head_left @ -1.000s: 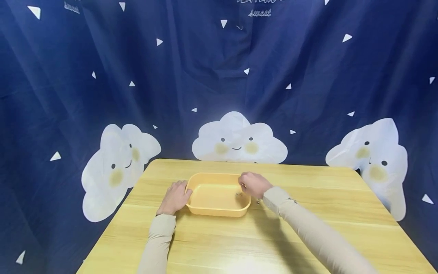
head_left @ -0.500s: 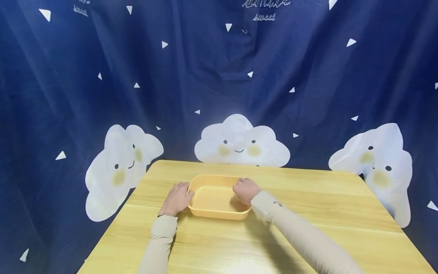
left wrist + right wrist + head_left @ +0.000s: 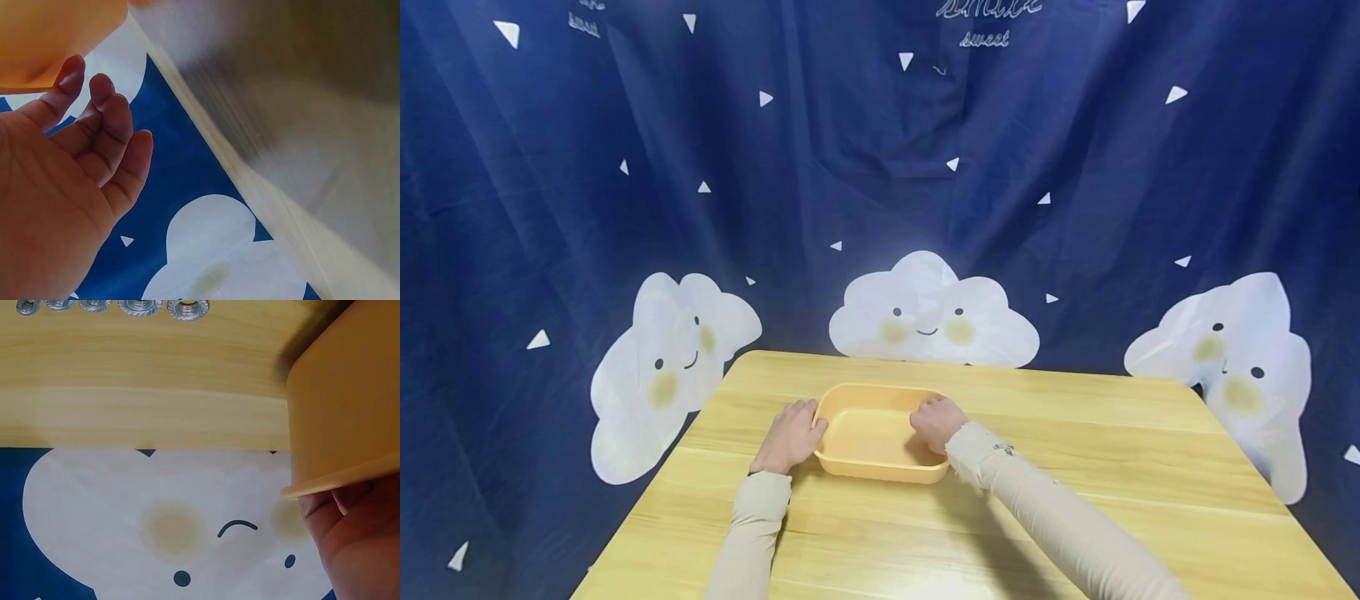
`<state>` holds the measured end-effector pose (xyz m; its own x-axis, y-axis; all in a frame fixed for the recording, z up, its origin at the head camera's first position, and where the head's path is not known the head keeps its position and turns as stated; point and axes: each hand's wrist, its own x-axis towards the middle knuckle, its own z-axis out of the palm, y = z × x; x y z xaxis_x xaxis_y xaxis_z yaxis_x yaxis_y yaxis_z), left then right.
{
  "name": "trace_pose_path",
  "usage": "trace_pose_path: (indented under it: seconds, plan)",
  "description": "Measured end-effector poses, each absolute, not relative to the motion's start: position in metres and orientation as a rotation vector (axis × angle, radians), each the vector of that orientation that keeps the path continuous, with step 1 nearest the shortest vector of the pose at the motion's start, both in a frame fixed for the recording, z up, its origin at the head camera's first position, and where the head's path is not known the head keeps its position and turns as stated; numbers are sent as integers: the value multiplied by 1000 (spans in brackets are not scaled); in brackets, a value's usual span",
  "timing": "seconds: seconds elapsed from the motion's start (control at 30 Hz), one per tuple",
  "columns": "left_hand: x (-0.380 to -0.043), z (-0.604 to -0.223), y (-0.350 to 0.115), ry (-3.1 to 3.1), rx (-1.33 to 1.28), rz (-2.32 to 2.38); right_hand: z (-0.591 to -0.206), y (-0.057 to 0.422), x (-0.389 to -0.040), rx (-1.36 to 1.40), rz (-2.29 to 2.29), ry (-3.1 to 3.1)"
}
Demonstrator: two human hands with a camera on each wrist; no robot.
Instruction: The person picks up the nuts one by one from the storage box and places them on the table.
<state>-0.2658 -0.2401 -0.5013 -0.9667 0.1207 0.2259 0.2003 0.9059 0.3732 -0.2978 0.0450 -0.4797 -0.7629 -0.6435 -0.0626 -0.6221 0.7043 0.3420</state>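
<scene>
A pale orange plastic basin [image 3: 880, 473] stands on the wooden table. My left hand [image 3: 787, 437] holds its left rim, thumb over the edge and fingers outside; in the left wrist view the other fingers are loosely bent beside the basin wall. At the right end, my right hand [image 3: 938, 423] reaches down into the basin with curled fingers. The basin wall hides the fingertips in the right wrist view, so whatever they touch cannot be made out. Several metal flange nuts [image 3: 139, 306] lie in a row on the table, right of the basin; my right arm covers them in the head view.
The wooden table [image 3: 1120, 467] extends around the basin on all sides. Behind it hangs a dark blue curtain [image 3: 880, 200] printed with white clouds and triangles.
My right hand has come down from above the right rim into the basin, covering the small nuts seen inside earlier. The left hand stays at the rim; the head view has shifted slightly.
</scene>
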Motion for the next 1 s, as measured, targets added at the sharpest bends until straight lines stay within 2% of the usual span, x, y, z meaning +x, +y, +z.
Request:
trace_pose_path:
  seconds: [1.0]
  plan:
    - [-263,-500,-239,-2857,-261,-620,-482,43,-292,1094,-336,-2837]
